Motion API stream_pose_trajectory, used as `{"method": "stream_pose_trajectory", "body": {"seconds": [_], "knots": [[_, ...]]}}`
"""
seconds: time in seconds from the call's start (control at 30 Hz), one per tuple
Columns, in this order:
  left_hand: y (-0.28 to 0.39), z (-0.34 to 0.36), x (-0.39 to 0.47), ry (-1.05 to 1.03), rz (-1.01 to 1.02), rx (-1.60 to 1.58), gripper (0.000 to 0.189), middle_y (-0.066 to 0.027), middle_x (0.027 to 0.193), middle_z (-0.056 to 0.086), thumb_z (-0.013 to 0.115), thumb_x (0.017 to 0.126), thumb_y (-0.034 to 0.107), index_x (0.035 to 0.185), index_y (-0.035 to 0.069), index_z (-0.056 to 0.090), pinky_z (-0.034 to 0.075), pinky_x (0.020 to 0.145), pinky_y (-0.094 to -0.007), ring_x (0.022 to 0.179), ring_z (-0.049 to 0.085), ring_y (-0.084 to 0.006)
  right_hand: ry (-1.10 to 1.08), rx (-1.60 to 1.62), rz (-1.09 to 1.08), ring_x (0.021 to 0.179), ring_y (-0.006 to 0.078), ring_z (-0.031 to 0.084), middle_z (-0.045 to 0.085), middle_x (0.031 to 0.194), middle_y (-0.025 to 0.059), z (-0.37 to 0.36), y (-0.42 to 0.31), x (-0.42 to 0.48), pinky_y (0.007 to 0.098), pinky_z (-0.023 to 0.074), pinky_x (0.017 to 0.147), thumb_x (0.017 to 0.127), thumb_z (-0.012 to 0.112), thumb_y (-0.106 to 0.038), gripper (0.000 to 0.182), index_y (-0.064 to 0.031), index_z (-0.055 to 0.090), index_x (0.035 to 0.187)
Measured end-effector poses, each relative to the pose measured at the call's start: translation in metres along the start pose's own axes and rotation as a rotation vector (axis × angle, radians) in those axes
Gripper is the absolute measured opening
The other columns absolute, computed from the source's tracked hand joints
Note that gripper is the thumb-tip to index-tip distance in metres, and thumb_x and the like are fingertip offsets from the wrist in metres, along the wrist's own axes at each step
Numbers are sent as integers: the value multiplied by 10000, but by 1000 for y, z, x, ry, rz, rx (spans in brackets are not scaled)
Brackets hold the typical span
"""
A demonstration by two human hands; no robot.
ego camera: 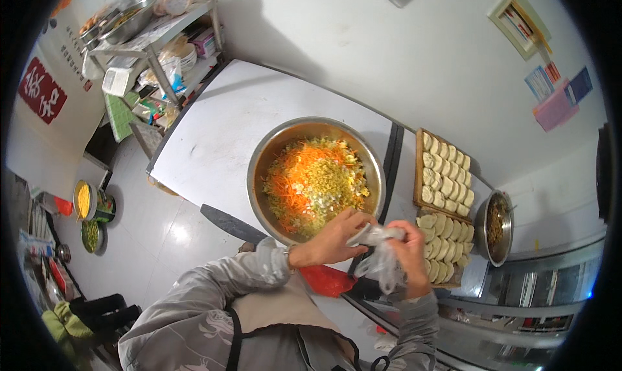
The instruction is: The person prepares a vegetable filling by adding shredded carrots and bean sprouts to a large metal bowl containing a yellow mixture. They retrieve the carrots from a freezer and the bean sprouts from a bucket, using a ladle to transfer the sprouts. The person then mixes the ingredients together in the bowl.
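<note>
A large metal bowl [256,196] stands on the white table, filled with shredded carrot [286,171], chopped vegetables and a yellowish minced heap [333,176]. Over the bowl's near right rim, my left hand [335,240] reaches to a crumpled clear plastic bag [376,254], its fingers at the bag's edge. My right hand [410,249] grips the gathered part of the same bag, whose loose end hangs down. What the bag holds cannot be made out. Below my left wrist lies a red plastic bag [328,280].
Wooden trays of shaped dough pieces [444,171] and dumplings [444,247] stand at the right, beside a metal bowl of brown filling [498,225]. A metal shelf [150,35] with bowls and bags is at the upper left. Bowls of yellow [83,201] and green food [91,235] sit at the left.
</note>
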State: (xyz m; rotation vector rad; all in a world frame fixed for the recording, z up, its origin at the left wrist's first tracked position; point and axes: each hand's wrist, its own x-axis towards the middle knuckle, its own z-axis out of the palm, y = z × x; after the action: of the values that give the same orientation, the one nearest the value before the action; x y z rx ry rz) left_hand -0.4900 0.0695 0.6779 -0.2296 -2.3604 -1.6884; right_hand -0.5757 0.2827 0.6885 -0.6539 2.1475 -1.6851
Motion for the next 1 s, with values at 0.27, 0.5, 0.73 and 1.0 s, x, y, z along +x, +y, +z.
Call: {"method": "stream_pose_trajectory", "body": {"seconds": [0.27, 0.5, 0.73, 1.0], "knots": [[-83, -171, -43, 528, -258, 327, 256, -128, 930, 585, 602, 843, 24, 1097, 54, 610, 501, 708, -351, 808, 586, -236, -60, -788, -407, 1055, 318, 586, 565, 1136, 175, -45, -7, 155, 362, 485, 892, 727, 551, 119, 277, -1, 670, 946], [-166, -206, -32, 387, -573, -97, 392, -130, 859, 634, 386, 1031, 328, 1162, 5, 566, 501, 714, -323, 787, 623, -203, -544, -851, -1096, 1039, 291, 600, 579, 1131, 135, 146, -41, 265, 362, 522, 859, 798, 591, -44, 187, -26, 615, 983], [-216, -198, 1, 426, -416, -10, 396, 5, 730, 441, 372, 1045, 352, 894, 11, 506, 421, 607, -310, 699, 417, -103, -852, -717, -1307, 820, 236, 597, 562, 851, 23, 251, -12, 321, 351, 521, 693, 741, 581, -56, 85, -84, 501, 741], [-213, -195, 7, 373, -525, -201, 383, 60, 649, 352, 448, 1025, 332, 771, 47, 479, 340, 518, -269, 611, 324, -61, -939, -878, -1016, 773, 259, 594, 555, 801, 20, 246, 12, 361, 398, 484, 655, 757, 612, -144, 81, -139, 532, 742]]}}
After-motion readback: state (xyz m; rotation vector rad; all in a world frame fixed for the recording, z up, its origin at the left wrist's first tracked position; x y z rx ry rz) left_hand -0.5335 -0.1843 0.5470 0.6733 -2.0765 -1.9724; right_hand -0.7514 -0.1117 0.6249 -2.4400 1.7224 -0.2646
